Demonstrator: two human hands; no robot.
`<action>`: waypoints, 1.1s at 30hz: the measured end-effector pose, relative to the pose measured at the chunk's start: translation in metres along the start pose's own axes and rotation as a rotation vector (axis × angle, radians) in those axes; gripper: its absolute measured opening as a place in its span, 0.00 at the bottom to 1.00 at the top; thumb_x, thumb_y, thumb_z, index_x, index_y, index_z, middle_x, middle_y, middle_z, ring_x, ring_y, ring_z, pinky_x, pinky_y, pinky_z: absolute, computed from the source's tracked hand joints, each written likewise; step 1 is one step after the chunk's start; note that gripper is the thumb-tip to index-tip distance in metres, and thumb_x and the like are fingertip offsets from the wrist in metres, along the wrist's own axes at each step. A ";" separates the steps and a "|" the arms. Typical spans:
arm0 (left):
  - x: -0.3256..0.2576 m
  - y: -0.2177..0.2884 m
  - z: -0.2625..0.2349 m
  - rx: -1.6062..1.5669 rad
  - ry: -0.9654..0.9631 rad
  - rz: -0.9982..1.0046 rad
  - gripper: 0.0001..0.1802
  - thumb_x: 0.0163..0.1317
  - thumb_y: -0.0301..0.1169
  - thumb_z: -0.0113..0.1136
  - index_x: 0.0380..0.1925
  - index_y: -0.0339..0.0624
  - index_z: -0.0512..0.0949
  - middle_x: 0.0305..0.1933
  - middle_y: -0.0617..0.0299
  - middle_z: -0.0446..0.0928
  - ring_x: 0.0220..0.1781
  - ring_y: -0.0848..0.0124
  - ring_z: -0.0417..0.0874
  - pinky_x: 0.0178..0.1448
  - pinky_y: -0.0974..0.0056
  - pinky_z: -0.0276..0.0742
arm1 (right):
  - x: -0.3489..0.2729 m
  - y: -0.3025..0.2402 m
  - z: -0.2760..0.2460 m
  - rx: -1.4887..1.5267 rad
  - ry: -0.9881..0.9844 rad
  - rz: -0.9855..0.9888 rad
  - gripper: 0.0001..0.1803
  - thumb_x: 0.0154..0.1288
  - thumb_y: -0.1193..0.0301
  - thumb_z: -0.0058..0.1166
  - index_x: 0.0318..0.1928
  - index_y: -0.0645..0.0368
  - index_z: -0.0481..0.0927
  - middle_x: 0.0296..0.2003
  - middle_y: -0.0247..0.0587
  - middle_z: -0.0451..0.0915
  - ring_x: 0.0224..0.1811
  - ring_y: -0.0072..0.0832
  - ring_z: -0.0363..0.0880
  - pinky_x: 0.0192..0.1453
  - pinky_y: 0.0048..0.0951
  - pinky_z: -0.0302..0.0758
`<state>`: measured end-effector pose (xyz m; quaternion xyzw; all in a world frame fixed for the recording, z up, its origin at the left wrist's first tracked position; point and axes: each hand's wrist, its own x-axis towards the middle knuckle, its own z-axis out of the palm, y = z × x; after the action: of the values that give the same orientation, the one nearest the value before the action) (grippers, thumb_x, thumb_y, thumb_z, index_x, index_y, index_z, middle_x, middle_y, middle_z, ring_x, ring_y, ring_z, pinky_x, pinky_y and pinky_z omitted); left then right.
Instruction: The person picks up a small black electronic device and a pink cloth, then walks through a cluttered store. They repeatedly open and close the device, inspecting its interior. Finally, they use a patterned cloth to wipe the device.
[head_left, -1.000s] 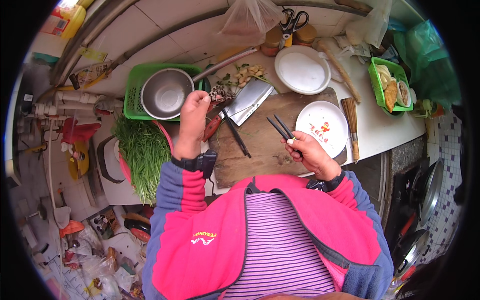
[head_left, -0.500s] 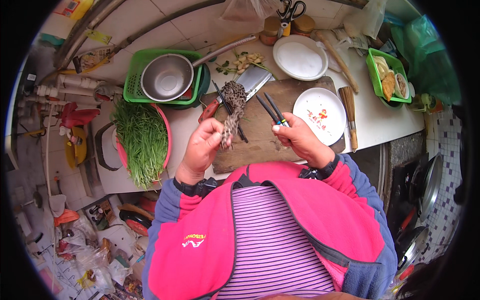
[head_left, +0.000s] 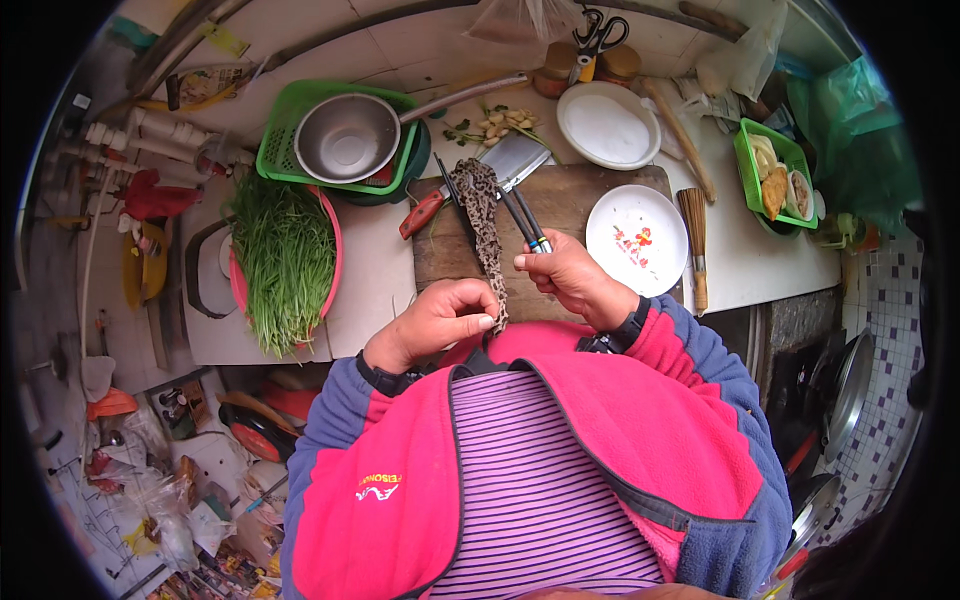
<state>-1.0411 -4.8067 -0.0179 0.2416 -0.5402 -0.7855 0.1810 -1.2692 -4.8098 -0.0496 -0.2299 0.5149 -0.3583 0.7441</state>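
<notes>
My right hand (head_left: pixel 575 278) is closed round a pair of black chopsticks (head_left: pixel 522 218) with coloured bands and silvery ends, pointing away over the wooden cutting board (head_left: pixel 570 185). A twisted strip of leopard-print cloth (head_left: pixel 484 225) stretches from the board toward my body. Near its lower end, my left hand (head_left: pixel 438 322) has its fingers curled against the cloth, thumb bent in. More dark sticks (head_left: pixel 443 172) lie partly hidden beside the cloth. Behind it rests a cleaver (head_left: pixel 512 160), and a red-handled tool (head_left: pixel 424 213) lies to the left.
A metal ladle (head_left: pixel 348 140) sits on a green basket (head_left: pixel 285 135). Green chives (head_left: pixel 285 260) fill a pink basin (head_left: pixel 333 285). At right are a white plate (head_left: pixel 620 240), a bowl of white grains (head_left: pixel 608 125), a brush (head_left: pixel 697 245), a rolling pin (head_left: pixel 682 140) and a food basket (head_left: pixel 750 165).
The cloth, bunched up before, is now stretched out lengthwise. My left hand has moved right and nearer my body; the right hand with the chopsticks has shifted slightly left, toward the cloth.
</notes>
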 end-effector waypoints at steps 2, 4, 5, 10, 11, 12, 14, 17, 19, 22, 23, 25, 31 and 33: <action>-0.001 0.000 0.000 -0.007 0.001 -0.003 0.04 0.65 0.26 0.57 0.35 0.37 0.75 0.35 0.68 0.74 0.38 0.79 0.73 0.44 0.71 0.71 | 0.000 -0.002 -0.001 -0.009 -0.034 0.003 0.12 0.59 0.76 0.61 0.35 0.55 0.69 0.22 0.28 0.69 0.16 0.14 0.58 0.17 0.18 0.53; 0.000 0.002 0.000 -0.017 -0.003 -0.013 0.03 0.64 0.25 0.58 0.35 0.36 0.75 0.35 0.67 0.74 0.37 0.78 0.74 0.42 0.71 0.72 | 0.001 -0.002 -0.001 -0.048 -0.056 0.047 0.11 0.59 0.75 0.61 0.35 0.55 0.69 0.22 0.27 0.68 0.16 0.14 0.58 0.17 0.19 0.53; 0.000 0.004 0.001 0.003 -0.015 -0.017 0.03 0.64 0.25 0.57 0.35 0.37 0.76 0.35 0.67 0.74 0.37 0.78 0.74 0.43 0.71 0.72 | 0.002 -0.002 0.001 -0.077 -0.066 0.086 0.11 0.60 0.74 0.61 0.35 0.55 0.69 0.21 0.26 0.67 0.16 0.14 0.58 0.17 0.19 0.53; 0.006 0.010 0.002 0.124 -0.085 -0.047 0.03 0.62 0.25 0.57 0.34 0.37 0.77 0.34 0.67 0.76 0.38 0.78 0.75 0.44 0.70 0.73 | 0.005 -0.004 0.008 -0.042 -0.121 0.139 0.12 0.59 0.75 0.62 0.35 0.55 0.69 0.20 0.25 0.66 0.15 0.14 0.58 0.17 0.19 0.52; 0.006 0.010 0.001 0.132 -0.081 -0.043 0.03 0.63 0.25 0.57 0.34 0.37 0.77 0.34 0.67 0.76 0.37 0.78 0.76 0.44 0.70 0.73 | 0.004 -0.006 0.007 -0.015 -0.121 0.075 0.12 0.59 0.75 0.62 0.35 0.55 0.69 0.20 0.25 0.66 0.15 0.14 0.58 0.17 0.19 0.52; 0.006 0.009 -0.001 0.138 -0.071 -0.043 0.04 0.63 0.26 0.57 0.34 0.37 0.77 0.34 0.67 0.77 0.37 0.78 0.76 0.43 0.70 0.73 | 0.002 -0.009 0.005 -0.006 -0.089 0.040 0.13 0.58 0.76 0.62 0.35 0.54 0.68 0.20 0.25 0.66 0.16 0.14 0.58 0.17 0.19 0.52; 0.005 0.005 -0.006 0.137 -0.019 -0.059 0.05 0.64 0.27 0.57 0.34 0.37 0.76 0.33 0.67 0.77 0.36 0.78 0.76 0.42 0.71 0.73 | -0.002 -0.019 -0.001 0.043 -0.094 -0.020 0.15 0.56 0.78 0.63 0.34 0.53 0.67 0.21 0.25 0.66 0.16 0.15 0.58 0.18 0.18 0.53; 0.009 -0.002 -0.015 0.094 0.138 -0.115 0.07 0.67 0.31 0.55 0.35 0.38 0.76 0.34 0.66 0.77 0.36 0.79 0.77 0.41 0.72 0.74 | -0.010 -0.029 -0.004 0.121 -0.132 -0.058 0.15 0.56 0.78 0.63 0.34 0.53 0.67 0.21 0.25 0.66 0.16 0.14 0.58 0.18 0.18 0.53; 0.016 -0.007 -0.018 0.039 0.296 -0.204 0.09 0.69 0.34 0.54 0.37 0.40 0.76 0.34 0.66 0.77 0.35 0.79 0.77 0.40 0.72 0.74 | -0.011 -0.031 -0.002 0.047 -0.139 -0.088 0.16 0.54 0.77 0.65 0.36 0.54 0.68 0.23 0.26 0.68 0.17 0.14 0.61 0.19 0.17 0.55; 0.027 -0.013 -0.018 -0.088 0.463 -0.248 0.09 0.68 0.36 0.56 0.39 0.43 0.76 0.33 0.67 0.77 0.31 0.81 0.75 0.37 0.75 0.72 | -0.011 -0.026 0.007 -0.094 -0.094 -0.087 0.19 0.53 0.77 0.67 0.42 0.57 0.71 0.25 0.26 0.70 0.19 0.14 0.65 0.20 0.16 0.60; 0.029 -0.014 -0.018 -0.157 0.459 -0.213 0.09 0.67 0.36 0.57 0.38 0.43 0.76 0.32 0.68 0.76 0.30 0.81 0.74 0.35 0.75 0.71 | -0.012 -0.024 0.008 -0.070 -0.145 -0.079 0.18 0.53 0.78 0.66 0.42 0.57 0.72 0.26 0.26 0.71 0.20 0.13 0.66 0.20 0.15 0.61; 0.033 -0.015 -0.020 -0.160 0.424 -0.210 0.07 0.66 0.34 0.58 0.37 0.42 0.76 0.31 0.68 0.76 0.29 0.81 0.73 0.34 0.76 0.69 | -0.008 -0.023 0.011 -0.194 -0.177 -0.075 0.18 0.53 0.79 0.66 0.42 0.57 0.73 0.29 0.27 0.73 0.21 0.12 0.67 0.20 0.15 0.61; 0.037 -0.019 -0.029 -0.227 0.456 -0.104 0.05 0.65 0.29 0.59 0.36 0.41 0.76 0.31 0.68 0.75 0.28 0.81 0.71 0.32 0.77 0.67 | -0.005 -0.026 0.000 -0.121 -0.139 -0.144 0.17 0.53 0.79 0.65 0.42 0.56 0.74 0.28 0.26 0.73 0.21 0.12 0.67 0.20 0.14 0.61; 0.040 -0.020 -0.028 -0.238 0.480 -0.134 0.05 0.64 0.29 0.60 0.37 0.41 0.76 0.31 0.68 0.75 0.28 0.81 0.71 0.33 0.76 0.68 | -0.004 -0.027 -0.001 -0.148 -0.115 -0.123 0.17 0.53 0.79 0.65 0.42 0.56 0.74 0.28 0.27 0.73 0.20 0.12 0.66 0.20 0.14 0.61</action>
<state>-1.0580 -4.8423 -0.0526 0.4329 -0.3688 -0.7740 0.2785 -1.2790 -4.8236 -0.0281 -0.3354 0.4812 -0.3505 0.7302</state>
